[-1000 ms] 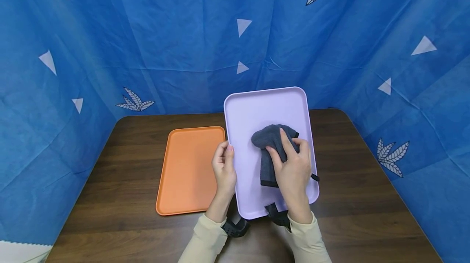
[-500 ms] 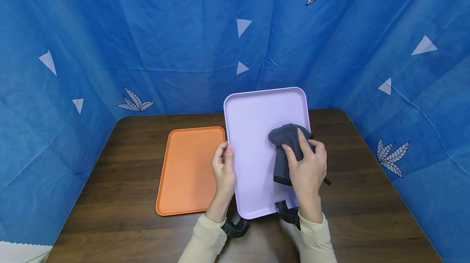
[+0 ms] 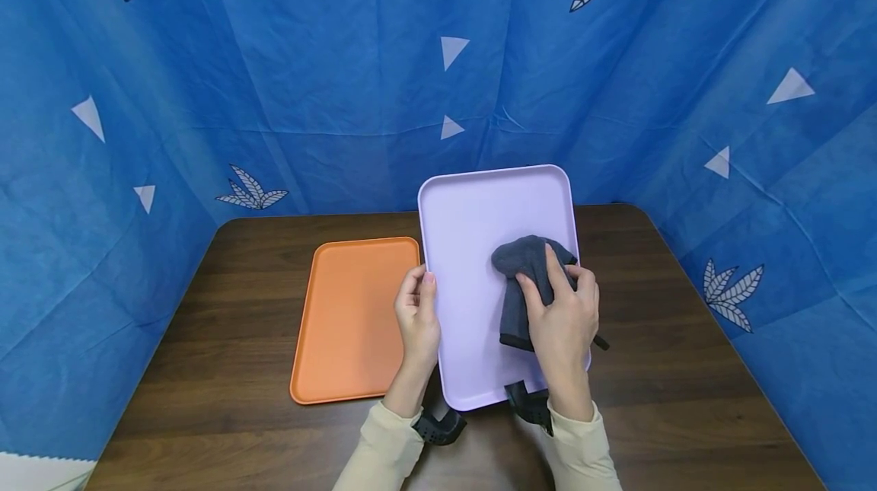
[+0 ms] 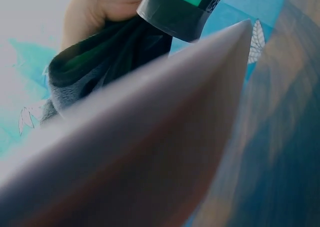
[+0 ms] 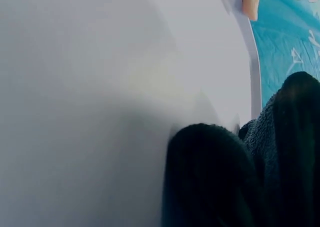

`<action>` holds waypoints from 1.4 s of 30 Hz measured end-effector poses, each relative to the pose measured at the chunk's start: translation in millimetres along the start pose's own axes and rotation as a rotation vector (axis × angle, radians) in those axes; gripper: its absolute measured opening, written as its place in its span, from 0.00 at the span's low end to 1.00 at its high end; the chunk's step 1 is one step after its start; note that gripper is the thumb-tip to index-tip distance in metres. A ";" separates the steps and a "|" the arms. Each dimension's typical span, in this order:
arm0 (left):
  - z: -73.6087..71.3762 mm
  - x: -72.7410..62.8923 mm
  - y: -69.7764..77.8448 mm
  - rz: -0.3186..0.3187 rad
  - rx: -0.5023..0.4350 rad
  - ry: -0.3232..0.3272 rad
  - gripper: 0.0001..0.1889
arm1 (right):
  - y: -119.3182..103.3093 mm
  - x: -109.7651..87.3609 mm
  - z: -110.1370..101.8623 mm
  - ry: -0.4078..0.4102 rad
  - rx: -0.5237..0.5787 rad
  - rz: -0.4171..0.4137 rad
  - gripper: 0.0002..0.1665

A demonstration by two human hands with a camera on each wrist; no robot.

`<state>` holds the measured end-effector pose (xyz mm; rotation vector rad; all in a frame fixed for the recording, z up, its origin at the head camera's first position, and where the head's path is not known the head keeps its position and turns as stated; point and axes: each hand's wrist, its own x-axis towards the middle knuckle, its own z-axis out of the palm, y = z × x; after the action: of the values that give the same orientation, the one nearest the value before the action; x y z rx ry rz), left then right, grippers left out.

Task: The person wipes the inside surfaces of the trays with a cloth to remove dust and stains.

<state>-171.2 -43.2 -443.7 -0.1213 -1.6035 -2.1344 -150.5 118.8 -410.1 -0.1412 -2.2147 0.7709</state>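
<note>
A lavender tray (image 3: 473, 232) is held up and tilted, its inner face toward the head camera. My left hand (image 3: 418, 317) grips its left rim, thumb on the front and fingers curled behind. In my right hand (image 3: 563, 323) is a bunched dark grey cloth (image 3: 517, 308) with black edging, pressed against the right half of the tray's face. The cloth's folds (image 5: 210, 172) lie close over the tray surface (image 5: 100, 87) in the right wrist view. From the left wrist, the tray's edge (image 4: 125, 102) cuts across the view, with the cloth (image 4: 85, 72) behind it.
An orange tray (image 3: 356, 316) lies flat on the dark wooden table (image 3: 233, 339), left of the lavender one, partly overlapped by the left hand. Blue patterned fabric (image 3: 329, 80) hangs around the back and sides of the table.
My right hand slid the cloth rightward across the lavender tray to its right rim, then came slightly back left. The left hand and both trays stayed nearly still.
</note>
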 end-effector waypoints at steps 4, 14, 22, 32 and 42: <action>0.2 -0.6 -1.0 -0.004 -0.001 -0.006 0.15 | -4.6 -5.0 2.9 -0.014 0.007 -0.021 0.33; 0.9 -0.9 -3.3 -0.002 0.002 0.000 0.15 | -15.4 -14.3 10.7 0.004 0.026 -0.142 0.33; 1.1 -0.9 -4.8 -0.010 -0.020 0.000 0.16 | -30.7 -26.1 15.4 -0.013 0.023 -0.247 0.33; 1.0 -0.7 -5.8 -0.034 -0.069 -0.002 0.16 | -40.2 -32.7 18.0 -0.027 0.010 -0.309 0.31; 1.2 -0.2 -4.8 -0.029 -0.079 0.008 0.17 | -38.5 -32.4 18.9 -0.018 0.017 -0.310 0.32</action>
<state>-173.2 -41.0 -447.7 -0.1154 -1.5262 -2.2180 -136.0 67.7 -418.7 0.2146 -2.1765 0.6202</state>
